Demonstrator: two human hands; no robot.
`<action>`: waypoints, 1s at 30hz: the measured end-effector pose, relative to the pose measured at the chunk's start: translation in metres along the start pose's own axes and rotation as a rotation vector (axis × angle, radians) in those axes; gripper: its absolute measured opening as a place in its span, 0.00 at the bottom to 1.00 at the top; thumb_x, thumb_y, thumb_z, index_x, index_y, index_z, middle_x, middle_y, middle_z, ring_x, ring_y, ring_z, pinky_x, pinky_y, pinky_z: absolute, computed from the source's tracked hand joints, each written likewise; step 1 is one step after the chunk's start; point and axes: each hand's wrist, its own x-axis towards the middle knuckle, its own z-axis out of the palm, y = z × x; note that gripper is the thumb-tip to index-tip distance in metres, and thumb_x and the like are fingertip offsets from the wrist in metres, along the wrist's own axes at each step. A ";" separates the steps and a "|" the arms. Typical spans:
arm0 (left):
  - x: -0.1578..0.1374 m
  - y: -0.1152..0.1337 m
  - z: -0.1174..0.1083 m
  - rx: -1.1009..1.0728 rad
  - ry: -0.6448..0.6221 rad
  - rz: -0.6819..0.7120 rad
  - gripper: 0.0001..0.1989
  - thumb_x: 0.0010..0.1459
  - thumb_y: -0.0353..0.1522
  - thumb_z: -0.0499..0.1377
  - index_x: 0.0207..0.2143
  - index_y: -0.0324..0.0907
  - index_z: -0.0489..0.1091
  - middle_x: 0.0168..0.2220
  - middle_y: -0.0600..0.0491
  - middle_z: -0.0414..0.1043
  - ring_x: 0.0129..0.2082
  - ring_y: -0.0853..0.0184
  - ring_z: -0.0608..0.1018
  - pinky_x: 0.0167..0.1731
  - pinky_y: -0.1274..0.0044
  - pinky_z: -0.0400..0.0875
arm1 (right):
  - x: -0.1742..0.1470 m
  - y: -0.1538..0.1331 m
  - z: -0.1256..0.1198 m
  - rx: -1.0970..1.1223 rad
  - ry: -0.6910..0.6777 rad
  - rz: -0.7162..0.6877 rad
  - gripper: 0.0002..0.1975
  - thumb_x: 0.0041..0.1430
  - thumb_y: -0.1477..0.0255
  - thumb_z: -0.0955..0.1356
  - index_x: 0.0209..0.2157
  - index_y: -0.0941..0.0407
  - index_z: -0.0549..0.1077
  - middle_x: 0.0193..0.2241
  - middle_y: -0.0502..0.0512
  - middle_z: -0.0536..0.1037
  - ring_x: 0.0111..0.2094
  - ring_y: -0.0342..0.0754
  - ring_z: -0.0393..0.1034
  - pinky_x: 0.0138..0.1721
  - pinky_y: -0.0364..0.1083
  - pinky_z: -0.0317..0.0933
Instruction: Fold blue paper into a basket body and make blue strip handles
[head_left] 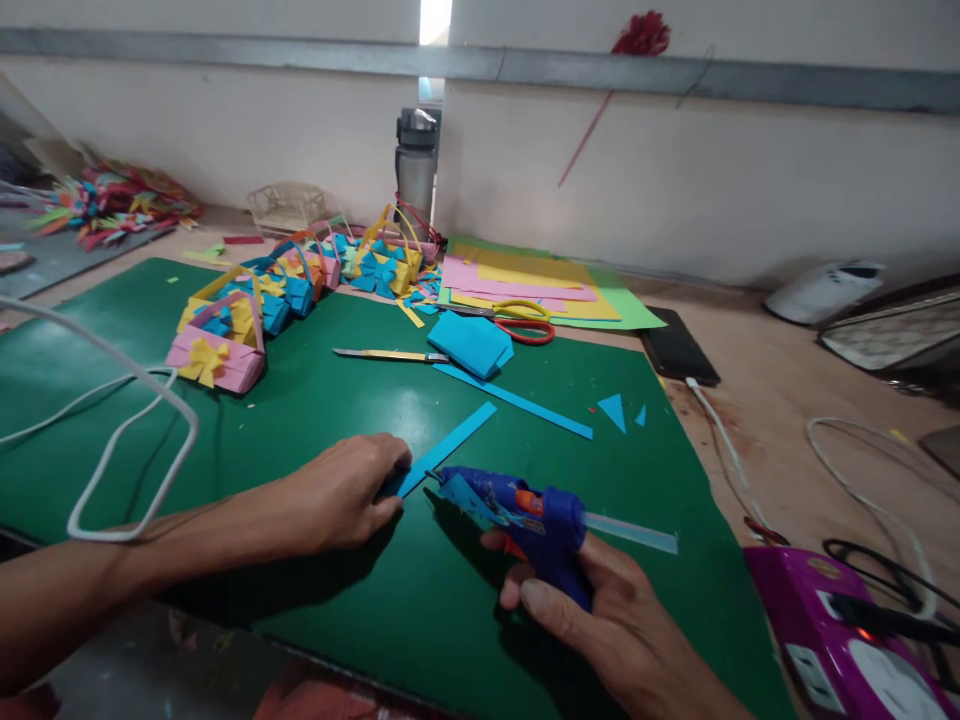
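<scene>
My right hand (600, 610) is wrapped around the handle of a blue glue gun (551, 530), with a clear glue stick (634, 530) poking out of its back. The gun's nozzle is close to a blue paper strip (454, 440) lying slanted on the green mat (315, 620); whether they touch I cannot tell. With curled fingers, my left hand (364, 490) holds the strip's near end down. Beyond lie a second blue strip (529, 402), a folded blue paper piece (469, 340) and a craft knife (390, 354). Scissors (525, 320) with yellow and red handles rest behind.
Several small paper baskets with bows, including a pink one (217, 350), stand at the back left. Coloured paper sheets (540, 280), a water bottle (416, 170) and a black phone (679, 345) lie behind. A purple power strip (795, 600) is at right; a white cable (187, 430) crosses my left forearm.
</scene>
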 end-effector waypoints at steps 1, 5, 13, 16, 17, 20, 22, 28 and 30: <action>-0.003 -0.002 -0.002 0.002 -0.006 -0.001 0.05 0.53 0.32 0.55 0.33 0.40 0.64 0.31 0.53 0.67 0.27 0.68 0.68 0.26 0.78 0.60 | 0.000 0.000 0.000 0.002 0.001 -0.001 0.25 0.54 0.55 0.64 0.49 0.55 0.71 0.40 0.59 0.76 0.39 0.53 0.70 0.44 0.54 0.63; -0.019 -0.014 -0.009 0.014 -0.035 0.062 0.11 0.55 0.31 0.54 0.42 0.43 0.63 0.41 0.51 0.66 0.36 0.66 0.71 0.34 0.76 0.65 | 0.000 -0.001 -0.002 -0.022 0.017 0.015 0.24 0.54 0.54 0.64 0.48 0.54 0.71 0.39 0.58 0.76 0.40 0.54 0.70 0.45 0.54 0.62; -0.033 -0.017 0.026 0.214 0.008 0.093 0.12 0.60 0.28 0.47 0.46 0.43 0.61 0.49 0.45 0.62 0.40 0.61 0.71 0.35 0.71 0.68 | 0.001 -0.001 -0.004 -0.047 0.047 -0.034 0.20 0.55 0.57 0.64 0.45 0.53 0.73 0.42 0.58 0.76 0.41 0.53 0.70 0.45 0.53 0.63; -0.020 -0.016 0.032 0.263 0.024 0.159 0.15 0.60 0.24 0.43 0.46 0.43 0.62 0.47 0.45 0.63 0.39 0.63 0.70 0.34 0.73 0.68 | -0.001 -0.006 -0.006 -0.066 0.098 -0.048 0.17 0.55 0.57 0.64 0.35 0.54 0.77 0.40 0.57 0.77 0.40 0.53 0.71 0.44 0.52 0.64; -0.013 -0.017 0.030 0.270 0.042 0.173 0.15 0.60 0.24 0.44 0.46 0.43 0.62 0.47 0.45 0.64 0.38 0.63 0.70 0.34 0.73 0.68 | -0.002 -0.007 -0.007 -0.064 0.126 -0.050 0.16 0.55 0.57 0.65 0.32 0.54 0.77 0.39 0.57 0.77 0.39 0.53 0.71 0.43 0.52 0.65; 0.006 -0.021 0.020 0.270 0.112 0.162 0.12 0.61 0.27 0.45 0.44 0.43 0.63 0.43 0.47 0.66 0.37 0.64 0.71 0.34 0.74 0.68 | -0.003 -0.012 -0.007 -0.037 0.242 -0.067 0.16 0.54 0.57 0.65 0.31 0.53 0.77 0.37 0.56 0.78 0.38 0.52 0.72 0.42 0.49 0.66; 0.015 -0.021 0.012 0.243 0.126 0.134 0.11 0.62 0.29 0.45 0.42 0.42 0.64 0.39 0.48 0.67 0.35 0.64 0.72 0.34 0.74 0.67 | -0.003 -0.015 -0.007 -0.024 0.312 -0.070 0.16 0.53 0.57 0.65 0.31 0.53 0.77 0.38 0.55 0.78 0.37 0.51 0.71 0.40 0.48 0.66; 0.023 -0.005 0.003 0.270 0.045 0.016 0.10 0.57 0.37 0.53 0.37 0.40 0.66 0.36 0.48 0.68 0.31 0.61 0.74 0.27 0.73 0.66 | -0.003 -0.017 -0.005 -0.013 0.329 -0.053 0.15 0.53 0.57 0.65 0.32 0.53 0.77 0.36 0.55 0.78 0.36 0.50 0.71 0.40 0.47 0.65; 0.026 0.002 0.004 0.310 0.021 -0.007 0.09 0.56 0.36 0.52 0.36 0.40 0.66 0.37 0.47 0.68 0.30 0.61 0.74 0.24 0.74 0.64 | -0.003 -0.017 -0.005 0.002 0.312 -0.051 0.15 0.53 0.58 0.65 0.32 0.53 0.76 0.37 0.55 0.78 0.36 0.51 0.71 0.40 0.47 0.65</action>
